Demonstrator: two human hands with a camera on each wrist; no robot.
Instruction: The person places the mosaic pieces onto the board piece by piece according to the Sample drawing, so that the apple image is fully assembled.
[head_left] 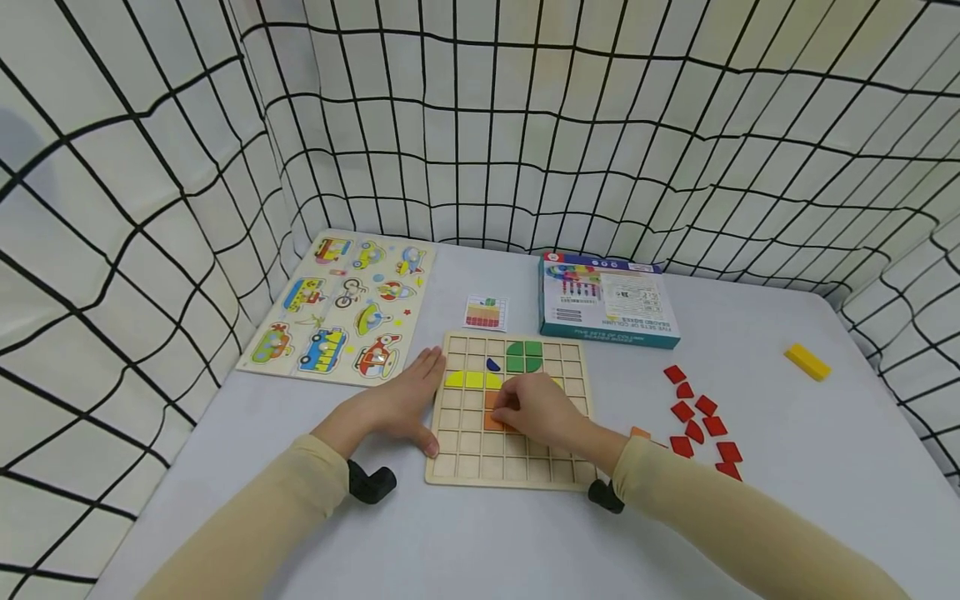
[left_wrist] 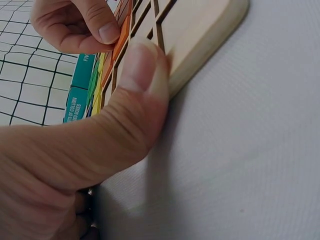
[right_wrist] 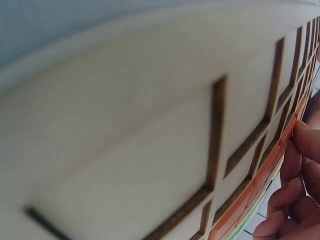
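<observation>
A wooden grid board [head_left: 465, 468] lies on the table between both hands. The left hand [head_left: 401, 406] rests along its left edge, fingers stretched, with the thumb [left_wrist: 140, 70] against the rim near the front corner. Over the middle of the grid, the right hand [head_left: 542, 410] pinches an orange square tile [head_left: 492, 419] between thumb and fingertips, right at the cells. More orange tiles [right_wrist: 232, 217] sit in a row in the right wrist view. Yellow tiles [head_left: 472, 380], green tiles [head_left: 523, 357] and a small blue piece [head_left: 492, 365] lie farther up the board.
Behind the board lie a small pattern card [head_left: 486, 313] and a teal-edged box [head_left: 607, 304]. A vehicle picture puzzle [head_left: 345, 308] is at the left. Several red pieces [head_left: 682, 410] are scattered right, beyond an orange piece [head_left: 640, 432]; a yellow block [head_left: 807, 362] lies farther off. Black netting [head_left: 495, 121] surrounds the table.
</observation>
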